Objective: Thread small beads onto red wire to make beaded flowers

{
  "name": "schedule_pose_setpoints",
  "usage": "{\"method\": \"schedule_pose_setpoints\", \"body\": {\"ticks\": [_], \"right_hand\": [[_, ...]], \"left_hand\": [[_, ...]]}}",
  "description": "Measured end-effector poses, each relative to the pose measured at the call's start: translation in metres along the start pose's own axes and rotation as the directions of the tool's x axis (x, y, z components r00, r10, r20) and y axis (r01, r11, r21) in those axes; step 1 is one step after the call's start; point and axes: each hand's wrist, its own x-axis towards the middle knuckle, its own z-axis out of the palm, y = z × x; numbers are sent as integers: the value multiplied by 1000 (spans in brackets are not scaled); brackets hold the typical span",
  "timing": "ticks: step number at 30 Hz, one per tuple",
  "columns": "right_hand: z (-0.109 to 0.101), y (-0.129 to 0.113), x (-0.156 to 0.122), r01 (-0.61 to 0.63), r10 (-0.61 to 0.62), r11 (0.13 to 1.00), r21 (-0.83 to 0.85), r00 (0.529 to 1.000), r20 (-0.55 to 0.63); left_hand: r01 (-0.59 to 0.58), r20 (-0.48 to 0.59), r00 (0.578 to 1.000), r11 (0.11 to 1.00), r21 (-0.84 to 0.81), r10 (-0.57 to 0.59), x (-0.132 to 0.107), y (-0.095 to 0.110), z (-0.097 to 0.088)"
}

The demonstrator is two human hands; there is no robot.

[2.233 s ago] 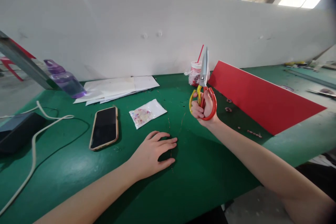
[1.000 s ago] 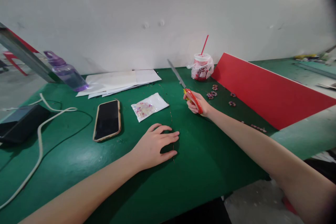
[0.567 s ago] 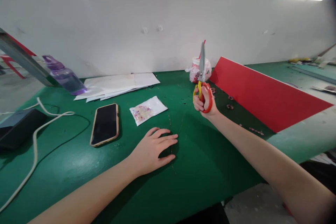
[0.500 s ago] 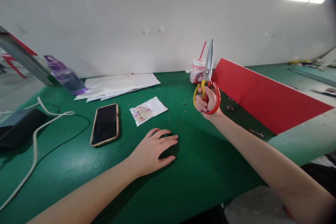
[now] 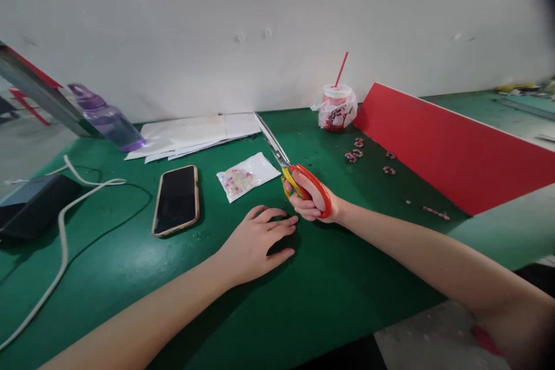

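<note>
My right hand (image 5: pixel 310 203) grips scissors (image 5: pixel 290 167) by their red and yellow handles. The closed blades point up and to the left, over the green table (image 5: pixel 347 289). My left hand (image 5: pixel 255 243) lies palm down on the table just left of the right hand, fingers spread, holding nothing. A small clear bag of coloured beads (image 5: pixel 247 176) lies just beyond the left hand. A thin thread on the table near my fingers is barely visible.
A phone (image 5: pixel 177 199) lies left of the bag, with white papers (image 5: pixel 191 134) and a purple bottle (image 5: pixel 106 121) behind. A dark box (image 5: pixel 30 205) and white cable (image 5: pixel 65 231) are far left. A cup with a red straw (image 5: pixel 336 105), small bead flowers (image 5: pixel 353 153) and a red board (image 5: pixel 451 144) are to the right.
My right hand has come down and left with the scissors, from held upright near the cup to low beside my left hand, blades now tilted left. The left hand has stayed put.
</note>
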Motion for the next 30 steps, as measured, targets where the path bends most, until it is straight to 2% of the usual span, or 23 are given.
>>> {"method": "schedule_pose_setpoints", "body": {"ticks": [5, 13, 18, 24, 26, 28, 30], "right_hand": [[-17, -9, 4, 113, -124, 982, -149, 990, -69], [-53, -23, 6, 232, -305, 918, -321, 931, -201], [-62, -22, 2, 316, -443, 862, -396, 850, -285], [-46, -24, -8, 442, -617, 772, -456, 693, -373], [-39, -28, -10, 489, -647, 756, -435, 661, -381], [-30, -31, -12, 526, -638, 768, -367, 680, -361], [-20, -32, -13, 510, -570, 820, -259, 765, -299]], "left_hand": [[0, 0, 1000, 1000, -9, 0, -1, -1, 0], [-8, -23, 1000, 1000, -17, 8, -2, -1, 0], [-15, -41, 999, 1000, -17, 15, -4, -1, 1], [14, -20, 1000, 1000, -15, -14, -4, 0, 0], [23, -8, 1000, 1000, -19, -23, -3, 0, -1], [28, 6, 1000, 999, -21, -28, -3, 0, -2], [29, 15, 999, 999, -21, -28, -3, 0, -2]]}}
